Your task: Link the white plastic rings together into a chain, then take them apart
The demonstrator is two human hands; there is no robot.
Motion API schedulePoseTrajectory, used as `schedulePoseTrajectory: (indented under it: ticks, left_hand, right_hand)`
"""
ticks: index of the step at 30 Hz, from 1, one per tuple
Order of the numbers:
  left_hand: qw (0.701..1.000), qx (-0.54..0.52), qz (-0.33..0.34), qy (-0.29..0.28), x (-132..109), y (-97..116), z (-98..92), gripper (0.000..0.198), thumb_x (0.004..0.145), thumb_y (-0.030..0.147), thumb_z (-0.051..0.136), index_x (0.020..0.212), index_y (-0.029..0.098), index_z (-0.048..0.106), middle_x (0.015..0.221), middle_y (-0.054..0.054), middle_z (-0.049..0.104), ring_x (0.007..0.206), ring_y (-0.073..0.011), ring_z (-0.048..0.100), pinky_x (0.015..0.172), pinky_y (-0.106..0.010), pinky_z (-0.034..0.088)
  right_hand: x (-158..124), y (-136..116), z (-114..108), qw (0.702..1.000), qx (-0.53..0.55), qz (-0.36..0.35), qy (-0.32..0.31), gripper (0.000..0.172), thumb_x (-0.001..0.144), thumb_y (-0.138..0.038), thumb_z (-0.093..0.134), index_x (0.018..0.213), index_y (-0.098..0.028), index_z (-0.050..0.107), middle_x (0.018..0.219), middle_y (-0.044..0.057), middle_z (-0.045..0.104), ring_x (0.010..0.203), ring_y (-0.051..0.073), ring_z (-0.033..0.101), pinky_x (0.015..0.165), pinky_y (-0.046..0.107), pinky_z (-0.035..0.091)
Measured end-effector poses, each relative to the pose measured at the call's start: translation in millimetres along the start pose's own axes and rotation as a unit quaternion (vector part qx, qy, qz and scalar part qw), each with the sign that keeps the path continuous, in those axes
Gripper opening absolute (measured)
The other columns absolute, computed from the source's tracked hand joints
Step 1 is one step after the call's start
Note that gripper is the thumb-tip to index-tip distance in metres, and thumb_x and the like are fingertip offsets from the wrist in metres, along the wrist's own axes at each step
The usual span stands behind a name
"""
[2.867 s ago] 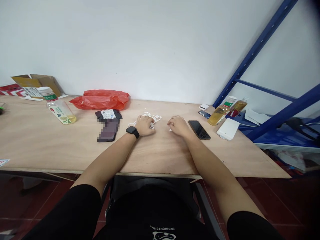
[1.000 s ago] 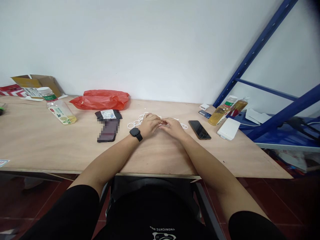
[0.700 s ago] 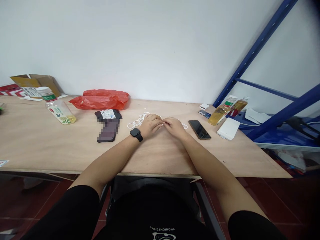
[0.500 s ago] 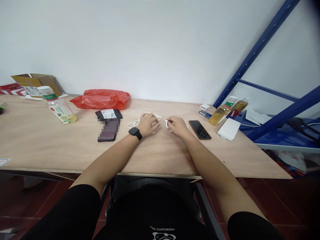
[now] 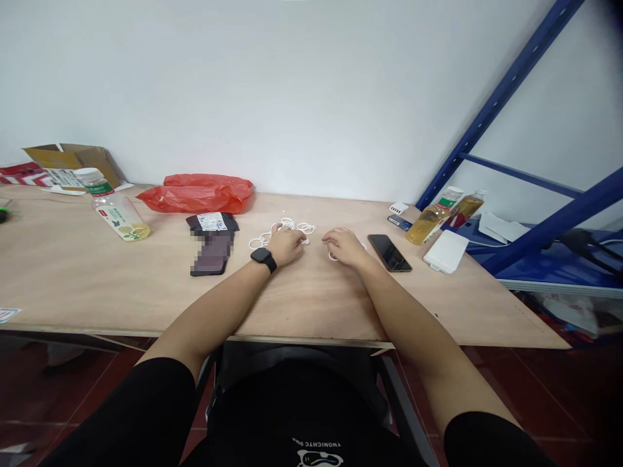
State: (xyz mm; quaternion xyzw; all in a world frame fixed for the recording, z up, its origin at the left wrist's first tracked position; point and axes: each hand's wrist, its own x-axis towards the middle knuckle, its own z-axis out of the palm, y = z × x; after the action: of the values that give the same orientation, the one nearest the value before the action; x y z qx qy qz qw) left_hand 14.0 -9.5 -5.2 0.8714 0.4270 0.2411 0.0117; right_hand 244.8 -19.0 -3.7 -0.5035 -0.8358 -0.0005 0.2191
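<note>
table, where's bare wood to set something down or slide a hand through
Widest bare stretch of the table: near left, between the clear bottle, the black pouch and the front edge. Another: near right, in front of the dark phone and white power bank. Crowded: the middle, where left hand and right hand sit at the white cable.

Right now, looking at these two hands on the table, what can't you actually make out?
Head view, the only one:
What the right hand pinches: its own fingers cover it.
Whether the left hand grips the white cord: the hand hides the contact.
The dark phone face: blurred out.
The bottle label: too small to read.
</note>
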Motion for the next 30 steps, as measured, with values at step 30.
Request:
schedulePoseTrajectory:
  ticks: [30]
  left_hand:
    - [0.983,-0.085,0.156,0.052,3,4,4.2,0.037,0.095,0.047,0.052,0.113,0.018,0.066,0.114,-0.011,0.07,0.104,-0.0229,0.064,0.094,-0.039,0.046]
  right_hand:
    - [-3,-28,-6,0.993,0.052,-0.099,0.039,0.024,0.096,-0.03,0.049,0.09,-0.02,0.07,0.096,0.008,0.073,0.092,0.02,0.064,0.085,0.031,0.045]
